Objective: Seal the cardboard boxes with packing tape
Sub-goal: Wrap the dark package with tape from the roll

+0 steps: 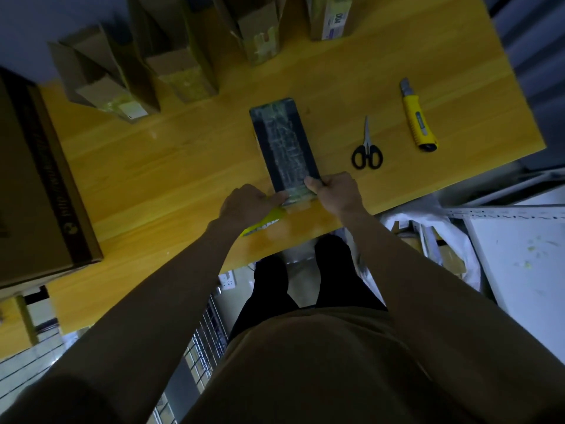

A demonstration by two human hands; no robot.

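Note:
A narrow dark box lies flat on the wooden table, with a strip of clear packing tape running down its top. My right hand grips the box's near right corner, thumb on top. My left hand grips a yellow-green utility knife and its fingers reach the tape at the box's near end. The knife's blade is hidden behind my fingers.
Black-handled scissors and a yellow utility knife lie to the right of the box. Several cardboard boxes stand along the far edge. A large brown carton fills the left side. The table's near edge is just behind my hands.

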